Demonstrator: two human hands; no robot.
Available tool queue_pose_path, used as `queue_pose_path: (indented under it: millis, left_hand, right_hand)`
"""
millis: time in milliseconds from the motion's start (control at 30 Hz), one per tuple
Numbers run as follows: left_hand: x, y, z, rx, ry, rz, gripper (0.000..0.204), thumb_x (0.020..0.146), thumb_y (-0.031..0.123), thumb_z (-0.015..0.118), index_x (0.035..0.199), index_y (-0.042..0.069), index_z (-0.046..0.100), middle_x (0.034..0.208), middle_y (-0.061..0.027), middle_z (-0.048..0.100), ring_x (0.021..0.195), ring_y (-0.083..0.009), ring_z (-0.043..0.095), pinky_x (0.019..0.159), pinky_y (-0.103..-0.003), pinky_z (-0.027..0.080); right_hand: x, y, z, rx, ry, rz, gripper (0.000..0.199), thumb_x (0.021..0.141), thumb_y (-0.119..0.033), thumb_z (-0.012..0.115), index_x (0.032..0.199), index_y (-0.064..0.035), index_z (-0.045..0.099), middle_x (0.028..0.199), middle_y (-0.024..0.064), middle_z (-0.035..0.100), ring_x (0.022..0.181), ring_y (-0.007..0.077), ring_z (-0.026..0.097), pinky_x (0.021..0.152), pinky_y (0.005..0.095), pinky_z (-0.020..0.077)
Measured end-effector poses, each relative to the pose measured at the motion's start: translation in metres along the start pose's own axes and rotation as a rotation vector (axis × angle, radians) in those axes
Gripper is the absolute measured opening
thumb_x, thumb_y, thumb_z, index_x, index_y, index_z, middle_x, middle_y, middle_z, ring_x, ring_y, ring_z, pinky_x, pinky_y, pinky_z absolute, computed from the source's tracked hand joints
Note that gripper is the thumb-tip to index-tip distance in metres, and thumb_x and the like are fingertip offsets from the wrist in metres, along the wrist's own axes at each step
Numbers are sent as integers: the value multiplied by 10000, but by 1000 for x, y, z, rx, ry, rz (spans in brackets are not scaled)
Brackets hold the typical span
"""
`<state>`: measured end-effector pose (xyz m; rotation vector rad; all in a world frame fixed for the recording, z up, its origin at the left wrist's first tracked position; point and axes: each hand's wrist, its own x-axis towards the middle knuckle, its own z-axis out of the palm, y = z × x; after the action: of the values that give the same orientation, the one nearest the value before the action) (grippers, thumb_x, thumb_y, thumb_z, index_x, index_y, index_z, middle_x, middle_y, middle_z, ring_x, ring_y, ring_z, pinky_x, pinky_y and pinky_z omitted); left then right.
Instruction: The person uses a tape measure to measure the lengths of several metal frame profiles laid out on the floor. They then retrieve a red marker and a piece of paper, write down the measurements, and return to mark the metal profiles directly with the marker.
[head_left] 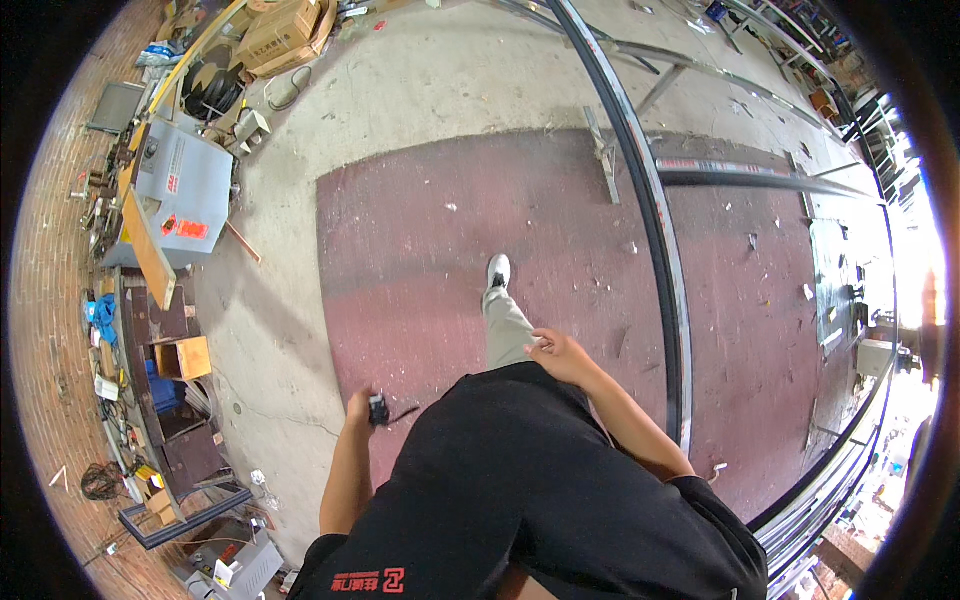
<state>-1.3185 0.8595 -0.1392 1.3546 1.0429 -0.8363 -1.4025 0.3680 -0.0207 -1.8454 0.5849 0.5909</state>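
Observation:
I look down at my own black shirt and one leg in light trousers with a white shoe (497, 271) stepping forward on a dark red floor patch (420, 250). My left hand (362, 408) hangs at my side, closed around a small black object (378, 409) with a thin piece sticking out to the right. At my front, my right hand (556, 352) is held with fingers loosely curled and nothing visible in it. A long dark metal rail (655, 220) runs along the floor just right of my right arm.
A grey machine box (180, 190) with a wooden board leaning on it stands at the left by a brick wall. Below it are a cardboard box (183, 357), a cluttered bench and cables. More metal bars (760, 180) and frames lie on the right.

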Motion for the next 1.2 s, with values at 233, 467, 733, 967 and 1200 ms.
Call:
queue_pose_path:
  millis: [233, 467, 733, 967, 1200]
  left_hand:
    - [-5, 37, -34, 334, 142, -74, 234, 933, 257, 523, 838, 52, 583, 682, -111, 586, 557, -288, 599, 496, -456, 493]
    - [43, 137, 58, 412, 84, -37, 250, 912, 252, 519, 837, 35, 616, 687, -122, 605, 582, -300, 619, 516, -463, 500]
    - [175, 345, 155, 674, -77, 62, 275, 887, 247, 513, 836, 16, 654, 693, -134, 626, 612, -314, 641, 540, -470, 508]
    - [289, 686, 211, 1273, -153, 350, 303, 865, 243, 509, 834, 0, 687, 698, -144, 645, 637, -327, 660, 560, -477, 514]
    - [311, 995, 323, 718, 86, 557, 207, 845, 201, 559, 787, 38, 673, 689, -95, 608, 580, -235, 571, 542, -428, 448]
  right_hand:
    - [164, -143, -106, -242, -100, -217, 655, 948, -483, 671, 1398, -16, 580, 1168, 200, 730, 1075, 346, 711, 934, 421, 545]
    - [299, -280, -214, -358, -36, -288, 679, 950, -529, 653, 1408, -34, 571, 1177, 185, 720, 1088, 343, 699, 940, 434, 535]
    - [440, -335, -276, -488, 29, -208, 652, 935, -526, 660, 1390, -64, 593, 1206, 194, 711, 1089, 365, 690, 943, 455, 530]
    - [531, -429, -339, -369, 117, -109, 639, 943, -502, 654, 1372, -32, 589, 1205, 198, 708, 1113, 398, 675, 943, 479, 522]
    - [664, -519, -416, -219, 274, -249, 474, 953, -370, 673, 1259, -11, 637, 1109, 217, 707, 1034, 381, 701, 859, 461, 548]
